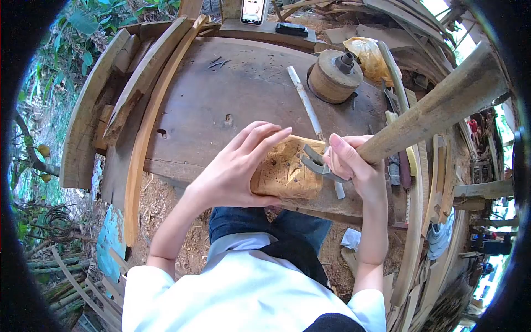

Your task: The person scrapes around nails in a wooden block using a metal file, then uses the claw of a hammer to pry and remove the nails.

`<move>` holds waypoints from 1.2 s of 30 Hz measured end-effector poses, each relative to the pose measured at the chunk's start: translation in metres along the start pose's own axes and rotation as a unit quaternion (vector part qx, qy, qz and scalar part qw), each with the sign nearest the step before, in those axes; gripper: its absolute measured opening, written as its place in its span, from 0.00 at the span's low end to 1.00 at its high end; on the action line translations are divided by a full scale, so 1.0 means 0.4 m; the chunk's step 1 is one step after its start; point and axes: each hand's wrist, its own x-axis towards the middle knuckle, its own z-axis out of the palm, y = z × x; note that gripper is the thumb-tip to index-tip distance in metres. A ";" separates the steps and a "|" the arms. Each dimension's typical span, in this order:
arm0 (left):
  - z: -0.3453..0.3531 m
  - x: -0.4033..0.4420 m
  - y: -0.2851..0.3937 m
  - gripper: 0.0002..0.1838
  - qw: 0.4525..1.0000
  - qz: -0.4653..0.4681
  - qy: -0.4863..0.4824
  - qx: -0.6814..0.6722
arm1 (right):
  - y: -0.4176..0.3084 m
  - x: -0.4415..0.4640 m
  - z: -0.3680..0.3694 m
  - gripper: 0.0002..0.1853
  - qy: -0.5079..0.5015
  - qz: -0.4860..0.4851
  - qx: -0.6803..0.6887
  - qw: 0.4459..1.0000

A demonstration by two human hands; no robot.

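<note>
A yellowish wooden block, with dark spots on its face, sits at the near edge of the workbench. My left hand grips it from the left, fingers over the far side and thumb along the near side. In my right hand is a claw hammer, held close to its head. Its wooden handle slants up to the right. The claw's metal prongs lie over the block's right part; whether they grip a nail I cannot tell. A pale narrow strip passes behind the hammer head.
A round wooden piece with a dark fitting stands at the back right. Several nails lie at the back left. A phone and a black object are at the far edge. Long boards flank the bench.
</note>
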 end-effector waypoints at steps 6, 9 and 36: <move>0.060 -0.022 -0.004 0.51 0.993 0.011 0.116 -0.034 | 0.018 -0.011 0.045 0.26 0.101 -0.051 -0.038 0.993; 0.066 -0.028 -0.002 0.50 0.991 -0.008 0.134 -0.023 | 0.024 -0.016 0.063 0.26 0.155 -0.062 -0.041 0.985; 0.070 -0.026 -0.001 0.53 0.987 -0.014 0.156 -0.029 | 0.034 0.017 0.120 0.21 0.316 -0.151 -0.009 0.937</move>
